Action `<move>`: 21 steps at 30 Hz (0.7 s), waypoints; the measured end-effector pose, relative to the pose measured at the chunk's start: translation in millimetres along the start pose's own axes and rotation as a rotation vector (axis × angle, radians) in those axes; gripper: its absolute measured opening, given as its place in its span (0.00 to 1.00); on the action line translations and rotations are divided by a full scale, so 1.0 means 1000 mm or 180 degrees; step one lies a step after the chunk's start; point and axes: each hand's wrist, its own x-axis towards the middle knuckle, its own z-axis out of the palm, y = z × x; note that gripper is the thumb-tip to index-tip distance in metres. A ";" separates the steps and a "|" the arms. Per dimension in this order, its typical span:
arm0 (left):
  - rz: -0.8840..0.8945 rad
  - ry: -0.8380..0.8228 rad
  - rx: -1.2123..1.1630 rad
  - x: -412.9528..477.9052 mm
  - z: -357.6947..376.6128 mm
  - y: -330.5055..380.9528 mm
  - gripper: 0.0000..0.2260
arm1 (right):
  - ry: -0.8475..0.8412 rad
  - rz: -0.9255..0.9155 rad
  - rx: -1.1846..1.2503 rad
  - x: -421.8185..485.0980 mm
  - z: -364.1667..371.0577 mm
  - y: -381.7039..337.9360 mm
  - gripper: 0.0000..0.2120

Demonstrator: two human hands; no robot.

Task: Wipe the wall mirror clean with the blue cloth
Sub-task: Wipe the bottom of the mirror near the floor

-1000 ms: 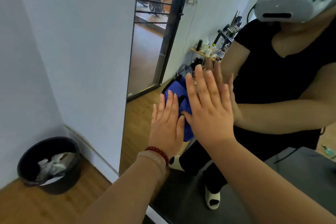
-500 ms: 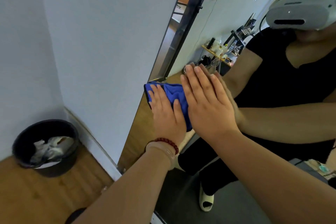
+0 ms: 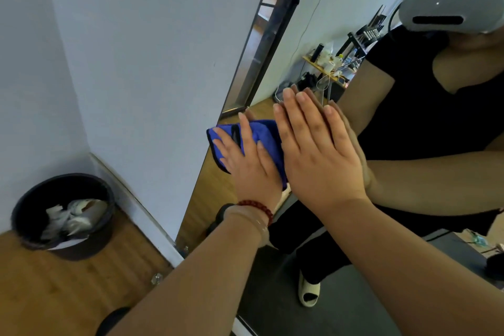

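So the biggest thing here is the pale wall (image 3: pixel 136 49), which fills the left and top of the view. Leaning across it on the right is the wall mirror (image 3: pixel 341 8), a tall one whose lower end comes down close to the wooden floor (image 3: pixel 68 294). The glass reflects a person in a black top wearing a grey headset, plus a cluttered shelf way in the back.

Down in the corner on the left sits a round black bin (image 3: pixel 103 237) with crumpled white paper inside, well apart from the mirror.

Now the hands. The right hand (image 3: pixel 316 155) is flat on the glass, fingers straight and close together, holding nothing, and you can see it meet its own reflection. The left hand (image 3: pixel 248 161) is just beside it on the left, also flat, fingers spread, palm pressing down on the blue cloth (image 3: pixel 268 133). It isn't curled around the cloth, only pressing it.

The cloth is sandwiched between that left palm and the mirror, about halfway up, with its left corner right at the mirror's left edge and its right side tucked under the edge of the right hand.

Smallest bit: a dark red bead bracelet (image 3: pixel 259 206) on the left wrist
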 end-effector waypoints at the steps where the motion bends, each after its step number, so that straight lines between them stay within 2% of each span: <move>1: -0.0077 0.0033 -0.0027 0.003 0.000 -0.011 0.24 | 0.0027 0.0015 0.0008 0.000 0.001 0.000 0.28; 5: -0.1169 -0.0033 -0.0462 0.004 -0.009 -0.031 0.23 | 0.0020 0.0043 0.0070 0.001 0.000 -0.001 0.28; 6: -0.1180 -0.0053 -0.0499 0.001 -0.009 -0.025 0.24 | 0.0023 0.0032 0.0069 0.001 0.000 -0.001 0.28; 9: -0.0200 -0.0096 -0.0342 -0.009 -0.005 0.001 0.24 | -0.0041 0.0059 0.0089 0.001 -0.002 -0.001 0.29; 11: 0.0078 -0.0060 -0.0196 -0.008 -0.001 -0.001 0.22 | -0.0065 0.0030 0.0097 0.003 -0.004 0.000 0.29; 14: -0.0120 0.0098 -0.0025 -0.003 0.001 -0.029 0.24 | 0.0034 0.0055 0.0079 0.000 -0.003 -0.002 0.28; 19: -0.1141 -0.0065 -0.0441 -0.006 -0.005 -0.057 0.23 | 0.0132 0.0237 0.0439 -0.001 -0.002 -0.006 0.30; 21: -0.0992 -0.0079 -0.0285 -0.009 -0.008 -0.059 0.27 | -0.0006 0.0267 0.0620 -0.009 0.003 -0.024 0.29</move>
